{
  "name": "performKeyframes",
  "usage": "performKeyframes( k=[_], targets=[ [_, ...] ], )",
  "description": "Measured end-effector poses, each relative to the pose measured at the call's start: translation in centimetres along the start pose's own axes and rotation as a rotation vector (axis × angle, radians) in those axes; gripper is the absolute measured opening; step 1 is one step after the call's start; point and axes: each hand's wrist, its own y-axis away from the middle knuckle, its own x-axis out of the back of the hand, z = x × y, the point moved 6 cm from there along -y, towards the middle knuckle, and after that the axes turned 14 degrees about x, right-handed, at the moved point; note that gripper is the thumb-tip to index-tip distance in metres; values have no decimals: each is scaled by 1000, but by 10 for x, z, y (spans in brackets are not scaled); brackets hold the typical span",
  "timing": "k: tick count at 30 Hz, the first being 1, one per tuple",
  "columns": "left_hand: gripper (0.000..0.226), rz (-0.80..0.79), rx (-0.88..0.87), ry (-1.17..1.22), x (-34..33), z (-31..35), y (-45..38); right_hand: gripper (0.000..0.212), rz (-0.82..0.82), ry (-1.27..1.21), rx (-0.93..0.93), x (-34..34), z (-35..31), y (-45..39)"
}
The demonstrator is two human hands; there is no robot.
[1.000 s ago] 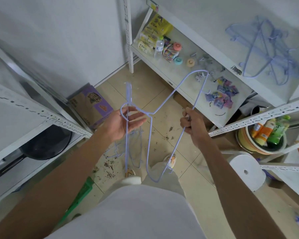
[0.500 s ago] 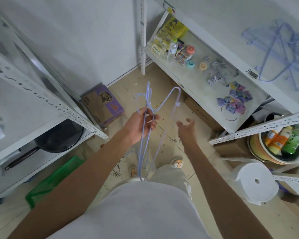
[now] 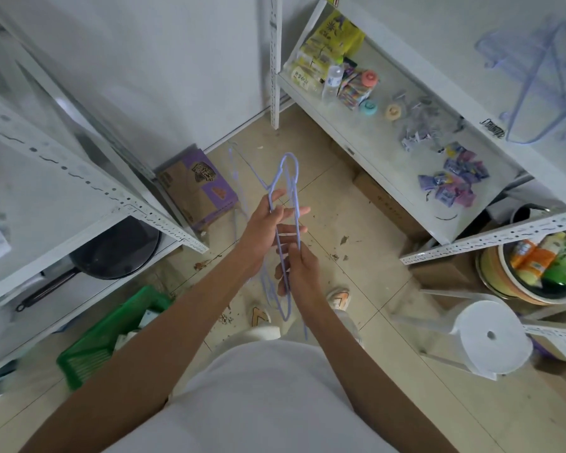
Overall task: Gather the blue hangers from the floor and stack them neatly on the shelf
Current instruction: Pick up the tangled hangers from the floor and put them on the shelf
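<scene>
I hold a small bunch of thin blue wire hangers (image 3: 290,178) upright over the floor in front of me. My left hand (image 3: 268,230) grips them near the hooks, with its fingers partly spread. My right hand (image 3: 299,273) pinches the same wires lower down, just below the left. The hangers' lower ends trail down past my shoes. A loose pile of blue hangers (image 3: 543,89) lies on the top white shelf (image 3: 445,86) at the upper right.
White metal racks stand on both sides. The right rack's lower shelf holds bottles, tape rolls and snack packets (image 3: 451,181). A cardboard box (image 3: 196,188), a green basket (image 3: 111,331), a black pan (image 3: 111,253) and a white paper roll (image 3: 490,338) surround the dirty tiled floor.
My right hand, open and apart half a second ago, has closed on the hangers below my left hand. The hangers have swung edge-on and bunched together.
</scene>
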Motion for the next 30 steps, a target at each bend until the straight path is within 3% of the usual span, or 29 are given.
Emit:
performKeyframes(
  k=[5,9,14,20,24,30],
  targets=[
    [34,53,51,89,-2,-10,-4,39,-58,-95,-2,5,-4,4],
    [38,-5,87,107,-6,-21,-5,43,-47,-107,-30,11,-3,5],
    [34,7,150,194,-4,-16,-9,42,-135,-13,-9,11,-7,9],
    [41,9,225,167,-1,-14,-20,39,-170,-42,-129,7,1,8],
    [45,-6,288,236,-2,-19,-26,26,-160,-226,-238,2,1,11],
    [45,-43,311,321,-3,-18,-31,39,-171,-97,-156,10,8,6]
  ],
)
